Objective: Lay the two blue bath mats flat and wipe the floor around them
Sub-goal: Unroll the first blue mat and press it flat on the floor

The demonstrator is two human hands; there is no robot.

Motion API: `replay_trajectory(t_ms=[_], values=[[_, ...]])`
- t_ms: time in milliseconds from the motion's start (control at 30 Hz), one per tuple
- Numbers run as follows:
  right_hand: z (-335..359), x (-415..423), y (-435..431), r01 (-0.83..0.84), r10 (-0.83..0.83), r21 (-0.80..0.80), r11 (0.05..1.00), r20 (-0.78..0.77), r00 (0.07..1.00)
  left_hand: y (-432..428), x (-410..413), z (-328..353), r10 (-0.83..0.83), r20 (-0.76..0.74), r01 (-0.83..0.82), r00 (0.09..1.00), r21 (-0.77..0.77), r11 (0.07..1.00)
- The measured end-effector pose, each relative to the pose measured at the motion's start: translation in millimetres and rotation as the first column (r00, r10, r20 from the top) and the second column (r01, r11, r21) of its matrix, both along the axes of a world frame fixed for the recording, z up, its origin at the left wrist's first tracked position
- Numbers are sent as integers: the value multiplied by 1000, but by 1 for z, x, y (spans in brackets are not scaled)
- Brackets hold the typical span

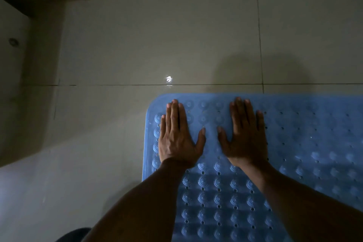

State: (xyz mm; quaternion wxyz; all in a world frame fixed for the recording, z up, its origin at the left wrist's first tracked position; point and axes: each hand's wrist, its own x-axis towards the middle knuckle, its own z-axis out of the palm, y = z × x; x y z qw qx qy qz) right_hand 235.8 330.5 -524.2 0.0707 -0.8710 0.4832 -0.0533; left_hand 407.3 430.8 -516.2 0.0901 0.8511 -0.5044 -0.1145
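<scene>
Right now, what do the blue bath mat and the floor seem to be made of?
Blue bath mat: probably soft rubber or PVC, slightly translucent, with moulded bumps and small holes. Floor: likely glazed ceramic tile, smooth and glossy; grout lines and a bright reflection show.

Left hand (177, 139), right hand (245, 139), bare forearms (137, 202)

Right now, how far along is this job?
Done: one blue perforated rubber bath mat lies spread on the grey tiled floor. In hand: the left hand and right hand press flat on its far end. Left: no second mat or cloth shows; wiping remains.
</scene>
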Motion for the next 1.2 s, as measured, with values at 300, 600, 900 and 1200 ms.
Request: replay_trajectory(t_ms=[300,600,900,1200], values=[[5,0,0,-2,0,66,998,17,1000,0,1,2,-2,11,2,1000,28,1000],[25,-10,-2,-68,33,129,989,258,966,-2,-3,8,-21,85,17,996,40,999],[70,-201,-51,172,-173,21,985,108,979,-50,-142,59,-282,68,282,957,5,959],[24,-300,-115,188,-188,18,982,36,981,-146,-294,13,-417,-35,418,908,18,908]])
